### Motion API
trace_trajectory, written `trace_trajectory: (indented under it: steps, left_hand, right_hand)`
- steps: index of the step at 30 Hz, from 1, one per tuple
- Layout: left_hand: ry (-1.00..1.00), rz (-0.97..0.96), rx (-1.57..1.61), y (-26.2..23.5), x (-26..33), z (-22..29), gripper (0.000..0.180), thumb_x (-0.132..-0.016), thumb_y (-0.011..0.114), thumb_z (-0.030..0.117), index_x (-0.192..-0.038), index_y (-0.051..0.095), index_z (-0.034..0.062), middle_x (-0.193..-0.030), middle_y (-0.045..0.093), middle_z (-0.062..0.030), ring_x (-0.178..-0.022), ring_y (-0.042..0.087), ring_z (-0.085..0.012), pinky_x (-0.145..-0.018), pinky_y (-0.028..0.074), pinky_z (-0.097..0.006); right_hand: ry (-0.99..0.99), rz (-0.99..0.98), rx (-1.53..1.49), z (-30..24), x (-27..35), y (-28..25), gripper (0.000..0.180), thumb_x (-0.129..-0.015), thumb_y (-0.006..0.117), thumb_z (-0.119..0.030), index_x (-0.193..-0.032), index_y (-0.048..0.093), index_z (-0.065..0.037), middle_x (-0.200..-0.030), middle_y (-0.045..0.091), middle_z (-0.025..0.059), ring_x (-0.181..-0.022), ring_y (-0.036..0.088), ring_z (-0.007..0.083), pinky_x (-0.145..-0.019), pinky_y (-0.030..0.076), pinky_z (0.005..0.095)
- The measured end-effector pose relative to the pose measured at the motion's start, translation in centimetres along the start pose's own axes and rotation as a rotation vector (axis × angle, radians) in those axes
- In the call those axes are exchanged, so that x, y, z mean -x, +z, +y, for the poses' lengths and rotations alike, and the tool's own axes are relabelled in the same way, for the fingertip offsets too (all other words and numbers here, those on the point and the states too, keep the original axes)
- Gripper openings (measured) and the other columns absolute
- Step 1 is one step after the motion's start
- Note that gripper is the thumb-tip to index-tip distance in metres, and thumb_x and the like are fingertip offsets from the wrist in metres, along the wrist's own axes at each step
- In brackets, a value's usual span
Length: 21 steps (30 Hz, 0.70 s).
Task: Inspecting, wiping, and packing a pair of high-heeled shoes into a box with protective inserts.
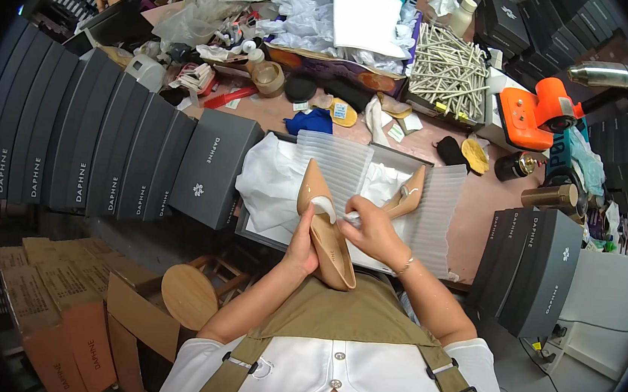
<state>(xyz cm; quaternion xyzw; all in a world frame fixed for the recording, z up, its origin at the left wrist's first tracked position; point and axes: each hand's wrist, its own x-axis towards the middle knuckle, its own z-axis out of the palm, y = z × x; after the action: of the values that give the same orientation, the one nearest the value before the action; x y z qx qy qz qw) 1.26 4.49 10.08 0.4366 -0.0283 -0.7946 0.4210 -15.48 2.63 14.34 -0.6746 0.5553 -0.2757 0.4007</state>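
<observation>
My left hand point(303, 242) holds a glossy beige pointed pump point(332, 257) by its side, toe pointing away from me. White stuffing point(323, 206) shows in the shoe's opening near the toe. Bent over that opening, my right hand point(375, 234) pinches a small whitish piece point(352, 219), too small to name for sure. Beneath both hands lies an open grey shoe box point(258, 237). A matching pump point(405, 197) rests in its right part. White tissue paper point(274, 181) spills over the left side, and ribbed translucent foam sheet point(332, 152) covers the far edge.
Dark shoe boxes point(93, 137) stand in a long row on the left, with more point(530, 266) at right. Farther back are a tray of white paper sticks point(449, 69), an orange device point(530, 115), a tape roll point(268, 78) and blue cloth point(309, 121). A stool point(189, 296) and cartons point(66, 301) sit lower left.
</observation>
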Motion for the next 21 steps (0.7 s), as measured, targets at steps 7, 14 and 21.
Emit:
trace_trajectory:
  steps: [7,14,21]
  left_hand:
    - [-0.03,-0.153,-0.075,2.0,0.0,-0.1,0.056,-0.094,0.043,0.051,-0.131,0.039,0.0089,-0.125,0.05,-0.0098,-0.117,0.049,-0.0221,-0.098,0.042,-0.038]
    - [-0.134,-0.16,-0.129,1.4,-0.6,-0.3,0.062,-0.092,0.044,0.057,-0.129,0.04,0.0076,-0.123,0.05,-0.0122,-0.115,0.051,-0.0238,-0.096,0.044,-0.041]
    - [-0.101,-0.198,-0.125,2.2,0.2,0.2,0.063,-0.092,0.041,0.057,-0.13,0.039,0.0068,-0.125,0.049,-0.0124,-0.118,0.05,-0.0248,-0.098,0.043,-0.042]
  right_hand:
    - [-0.291,0.188,0.437,1.2,-0.8,2.5,0.023,-0.069,0.069,-0.015,-0.087,0.056,-0.009,-0.084,0.055,0.0062,-0.073,0.057,0.0254,-0.064,0.043,0.0362]
    - [-0.308,0.323,0.458,1.9,-2.4,3.4,0.019,-0.071,0.061,-0.011,-0.089,0.056,-0.01,-0.084,0.052,0.006,-0.082,0.052,0.024,-0.066,0.04,0.0344]
    - [-0.443,0.317,0.498,1.2,-1.5,2.7,0.012,-0.072,0.058,-0.011,-0.083,0.055,-0.012,-0.082,0.05,0.0042,-0.08,0.051,0.022,-0.066,0.038,0.0339]
